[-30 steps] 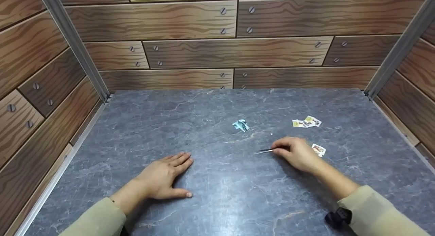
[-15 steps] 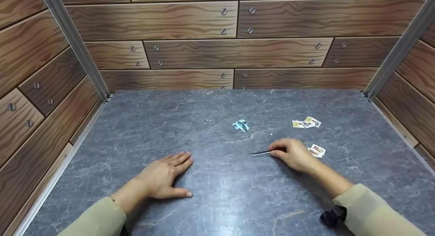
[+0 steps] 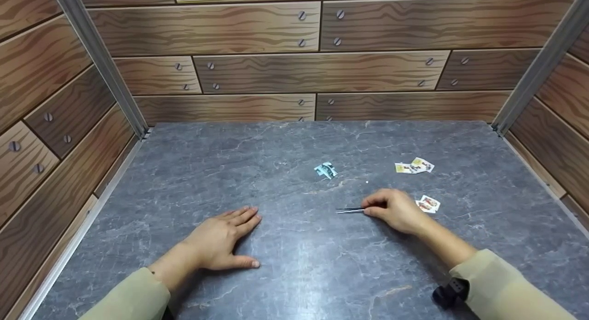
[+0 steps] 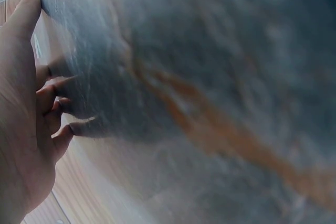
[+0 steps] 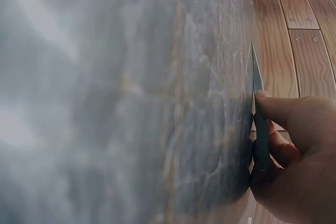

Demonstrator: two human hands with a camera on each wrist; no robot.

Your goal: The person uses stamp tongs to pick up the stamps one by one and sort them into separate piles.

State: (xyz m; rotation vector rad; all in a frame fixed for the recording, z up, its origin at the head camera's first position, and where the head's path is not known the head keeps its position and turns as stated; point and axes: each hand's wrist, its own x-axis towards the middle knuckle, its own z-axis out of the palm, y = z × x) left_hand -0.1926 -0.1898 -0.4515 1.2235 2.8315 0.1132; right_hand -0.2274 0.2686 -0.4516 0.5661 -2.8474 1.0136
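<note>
My right hand [image 3: 393, 210] pinches slim metal tweezers [image 3: 350, 210] between thumb and fingers. The tips point left, close over the grey marbled tabletop [image 3: 285, 172]. Seen from the right wrist, the tweezers [image 5: 260, 135] lie along the tabletop under the thumb, with the other fingers curled behind. Just beyond the right hand are small white paper pieces with a red print [image 3: 429, 204], partly overlapping. My left hand [image 3: 221, 241] rests palm down on the tabletop, fingers straight and thumb spread; nothing is in it. In the left wrist view, that hand's fingertips [image 4: 64, 136] meet the surface.
A small cluster of teal paper pieces [image 3: 326, 170] lies at the middle back. Overlapping yellow-and-white pieces [image 3: 414, 165] are to its right. Between them and my right hand is a tiny white speck [image 3: 366, 182]. Wood-patterned walls [image 3: 257, 71] enclose the back and sides.
The right hand has shifted slightly left and toward me with the tweezers, baring more of the red-printed pieces. The left hand has stayed in place.
</note>
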